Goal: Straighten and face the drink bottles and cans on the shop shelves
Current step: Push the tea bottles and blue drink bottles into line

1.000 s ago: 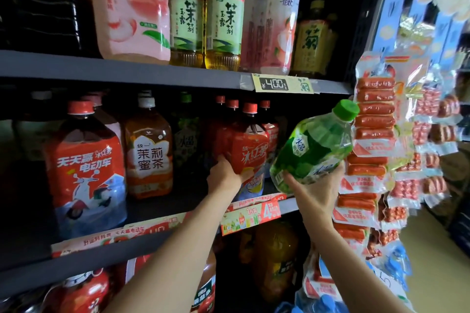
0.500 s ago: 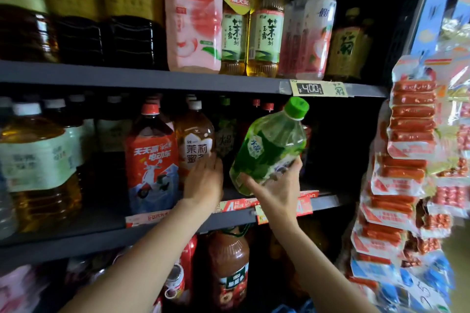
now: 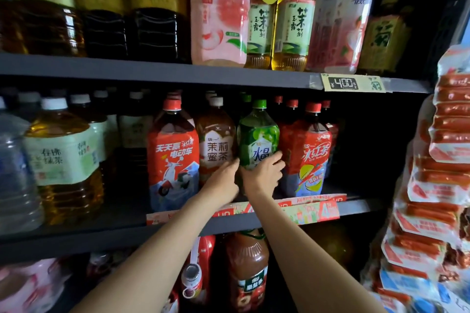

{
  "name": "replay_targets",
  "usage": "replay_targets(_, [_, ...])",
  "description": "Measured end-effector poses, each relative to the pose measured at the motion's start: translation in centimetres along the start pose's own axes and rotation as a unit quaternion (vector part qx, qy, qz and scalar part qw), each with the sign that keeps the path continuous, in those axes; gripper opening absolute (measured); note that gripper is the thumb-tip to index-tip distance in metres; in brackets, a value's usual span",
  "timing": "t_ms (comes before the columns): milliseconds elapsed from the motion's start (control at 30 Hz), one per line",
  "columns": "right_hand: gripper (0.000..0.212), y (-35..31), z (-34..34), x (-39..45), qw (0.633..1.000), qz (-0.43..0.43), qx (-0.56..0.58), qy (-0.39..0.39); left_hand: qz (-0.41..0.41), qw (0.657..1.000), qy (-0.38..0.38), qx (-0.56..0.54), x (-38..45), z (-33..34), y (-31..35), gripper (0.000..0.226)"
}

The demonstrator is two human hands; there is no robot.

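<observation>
Head view: green-capped bottle (image 3: 258, 140) upright on the middle shelf (image 3: 356, 207), label facing out, between the brown jasmine honey tea bottle (image 3: 216, 145) and the red iced tea bottle (image 3: 309, 150), touching both. Right hand (image 3: 263, 175) curled round its lower front, fingers over the label. Left hand (image 3: 223, 180) against its left side, fingers nearly straight, just beside the right hand. Price tag (image 3: 353, 83) on the upper shelf edge. Sausage packs (image 3: 442, 160) hanging at right.
</observation>
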State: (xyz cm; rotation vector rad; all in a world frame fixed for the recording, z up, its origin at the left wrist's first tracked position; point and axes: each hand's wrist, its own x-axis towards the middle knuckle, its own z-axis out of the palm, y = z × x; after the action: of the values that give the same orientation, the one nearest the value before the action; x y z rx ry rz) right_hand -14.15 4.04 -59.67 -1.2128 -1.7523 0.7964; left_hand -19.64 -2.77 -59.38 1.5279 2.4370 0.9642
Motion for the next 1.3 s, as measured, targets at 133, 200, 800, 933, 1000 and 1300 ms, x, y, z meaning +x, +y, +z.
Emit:
replay_targets(133, [0.090, 0.5, -1.4, -1.1, 0.998, -0.062, -0.026, -0.013, 0.007, 0.999, 0.040, 0.032, -0.3, 0.4, -0.1, 0.069])
replay_targets(200, [0.063, 1.1, -1.9, -2.7, 0.992, -0.113, -0.051, -0.005, 0.047, 0.994, 0.079, 0.056, -0.9, 0.9, -0.3, 0.063])
replay_targets(800, [0.047, -1.4, -1.1, -2.2, 0.988, -0.087, -0.001, -0.129, 0.140, 0.924, 0.352, 0.058, -6.5, -2.6, -4.4, 0.037])
replay_targets(933, [0.053, -3.7, 0.6, -5.1, 0.954, -0.189, 0.106, -0.208, -0.006, 0.876, 0.467, -0.117, -6.8, -5.2, -3.9, 0.045])
replay_targets(1000, [0.060, -4.7, 1.7, -6.0, 0.922, -0.177, 0.148, -0.312, -0.067, 0.869, 0.430, -0.235, -6.5, -6.2, -3.6, 0.051])
replay_targets(1300, [0.087, -3.3, 2.9, -7.3, 0.893, -0.157, 0.235, -0.351, -0.168, 0.893, 0.154, -0.389, -6.9, -8.1, -5.8, 0.070])
